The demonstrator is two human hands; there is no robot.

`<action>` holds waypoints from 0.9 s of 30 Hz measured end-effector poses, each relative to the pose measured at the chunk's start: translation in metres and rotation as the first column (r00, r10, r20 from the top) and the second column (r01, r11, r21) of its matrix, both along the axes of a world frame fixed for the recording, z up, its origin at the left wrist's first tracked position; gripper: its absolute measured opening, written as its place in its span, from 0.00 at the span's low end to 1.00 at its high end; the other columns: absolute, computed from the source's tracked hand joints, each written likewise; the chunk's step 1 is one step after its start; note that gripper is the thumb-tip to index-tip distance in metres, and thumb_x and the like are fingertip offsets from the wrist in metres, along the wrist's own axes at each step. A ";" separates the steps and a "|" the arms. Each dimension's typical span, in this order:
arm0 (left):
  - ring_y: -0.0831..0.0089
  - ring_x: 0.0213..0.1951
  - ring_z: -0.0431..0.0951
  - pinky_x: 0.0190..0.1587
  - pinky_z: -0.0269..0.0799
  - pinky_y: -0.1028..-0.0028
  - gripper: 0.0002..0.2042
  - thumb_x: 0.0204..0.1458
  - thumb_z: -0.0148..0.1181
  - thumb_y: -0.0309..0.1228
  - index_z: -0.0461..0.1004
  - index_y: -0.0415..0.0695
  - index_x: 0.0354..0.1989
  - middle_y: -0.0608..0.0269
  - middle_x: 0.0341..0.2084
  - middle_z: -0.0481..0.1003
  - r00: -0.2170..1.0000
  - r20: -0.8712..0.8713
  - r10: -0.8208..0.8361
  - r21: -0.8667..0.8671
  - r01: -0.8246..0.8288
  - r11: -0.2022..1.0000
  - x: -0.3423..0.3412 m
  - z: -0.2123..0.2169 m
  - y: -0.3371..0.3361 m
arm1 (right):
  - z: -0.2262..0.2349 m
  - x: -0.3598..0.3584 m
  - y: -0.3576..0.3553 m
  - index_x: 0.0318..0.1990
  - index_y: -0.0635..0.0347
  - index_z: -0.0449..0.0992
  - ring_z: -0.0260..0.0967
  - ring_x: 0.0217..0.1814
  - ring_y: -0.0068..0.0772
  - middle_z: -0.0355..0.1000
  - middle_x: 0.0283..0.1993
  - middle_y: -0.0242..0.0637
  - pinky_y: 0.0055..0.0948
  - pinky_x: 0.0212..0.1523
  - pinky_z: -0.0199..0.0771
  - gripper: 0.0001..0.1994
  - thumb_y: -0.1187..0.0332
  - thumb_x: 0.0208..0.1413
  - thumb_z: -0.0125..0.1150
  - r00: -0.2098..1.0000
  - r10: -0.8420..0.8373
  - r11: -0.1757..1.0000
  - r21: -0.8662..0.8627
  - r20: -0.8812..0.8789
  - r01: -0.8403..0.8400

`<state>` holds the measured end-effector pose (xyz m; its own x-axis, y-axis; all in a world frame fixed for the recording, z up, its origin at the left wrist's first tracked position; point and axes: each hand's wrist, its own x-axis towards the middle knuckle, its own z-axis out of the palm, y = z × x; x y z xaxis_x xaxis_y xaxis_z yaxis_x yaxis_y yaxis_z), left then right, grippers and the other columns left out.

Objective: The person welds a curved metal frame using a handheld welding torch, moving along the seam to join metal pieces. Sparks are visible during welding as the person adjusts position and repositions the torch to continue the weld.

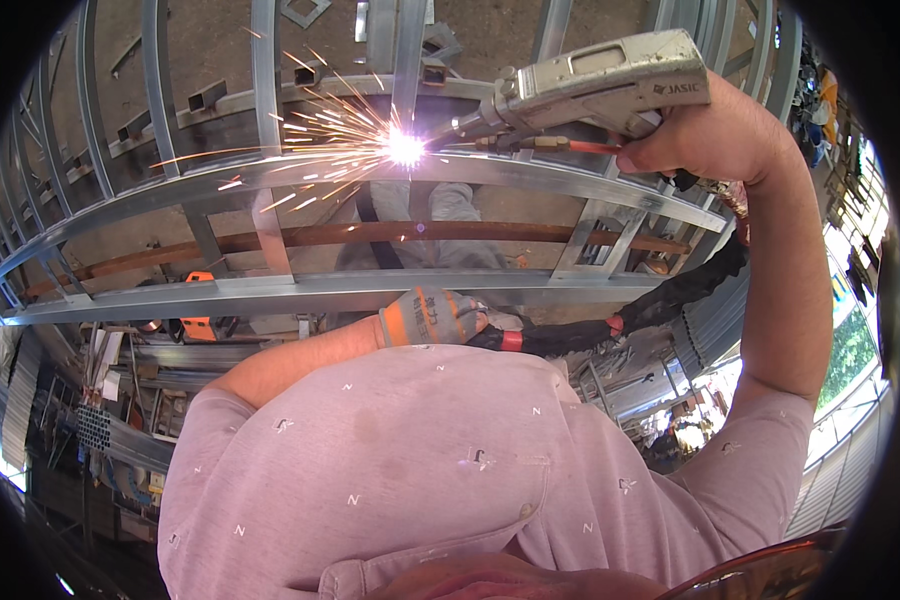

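Right hand (715,135) fingers grip the grey metal welding gun (595,90); gloved left hand (432,317) clasps black cable (570,333). Sparks (403,148) on the galvanised steel frame (530,172) risk burning the bare forearm.

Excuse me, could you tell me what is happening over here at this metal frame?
A person is welding a frame of grey metal bars. The right hand, bare, grips a pistol-shaped welding gun whose tip meets a crossbar, where a bright flash throws sparks to the left. The left hand, in a grey and orange glove, holds a black cable with a red band, down by the lower bar. The person wears a pale pink shirt.
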<state>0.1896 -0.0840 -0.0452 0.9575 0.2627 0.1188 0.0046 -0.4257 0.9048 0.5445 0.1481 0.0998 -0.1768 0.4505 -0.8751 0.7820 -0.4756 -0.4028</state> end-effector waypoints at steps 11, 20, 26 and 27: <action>0.62 0.38 0.85 0.35 0.80 0.62 0.13 0.58 0.60 0.33 0.81 0.53 0.51 0.61 0.43 0.84 0.985 -0.148 0.093 0.084 -0.081 0.993 0.001 0.007 -0.011 | -0.010 0.015 -0.002 0.49 0.64 0.85 0.73 0.31 0.24 0.80 0.35 0.32 0.29 0.32 0.76 0.21 0.77 0.43 0.79 0.995 0.034 0.998 0.063 -0.095 -0.028; 0.64 0.38 0.85 0.35 0.79 0.61 0.18 0.59 0.57 0.43 0.80 0.54 0.56 0.65 0.47 0.83 0.969 -0.214 0.121 0.084 -0.105 0.991 0.067 0.015 -0.029 | 0.011 0.062 -0.020 0.46 0.64 0.85 0.69 0.25 0.22 0.80 0.32 0.32 0.26 0.26 0.70 0.17 0.75 0.46 0.77 0.995 0.007 0.994 0.108 -0.102 0.004; 0.66 0.35 0.83 0.29 0.75 0.64 0.14 0.58 0.59 0.38 0.80 0.54 0.51 0.67 0.40 0.81 0.968 -0.084 0.235 0.120 -0.224 0.967 0.091 0.018 -0.030 | 0.004 0.085 -0.033 0.44 0.62 0.85 0.70 0.26 0.23 0.79 0.32 0.31 0.28 0.27 0.71 0.16 0.73 0.45 0.77 0.994 0.004 0.995 0.098 -0.111 0.007; 0.67 0.34 0.83 0.29 0.75 0.64 0.14 0.57 0.60 0.38 0.80 0.55 0.51 0.67 0.40 0.81 0.967 -0.139 0.214 0.155 -0.192 0.969 0.092 0.016 -0.035 | 0.000 0.087 -0.032 0.45 0.63 0.85 0.70 0.27 0.23 0.79 0.32 0.31 0.28 0.28 0.71 0.16 0.74 0.46 0.77 0.993 0.000 0.996 0.085 -0.121 0.010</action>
<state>0.2815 -0.1186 -0.0292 0.8952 0.4451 0.0237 0.2385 -0.5232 0.8182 0.6310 0.1158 0.1000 -0.2766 0.5241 -0.8055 0.7226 -0.4391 -0.5339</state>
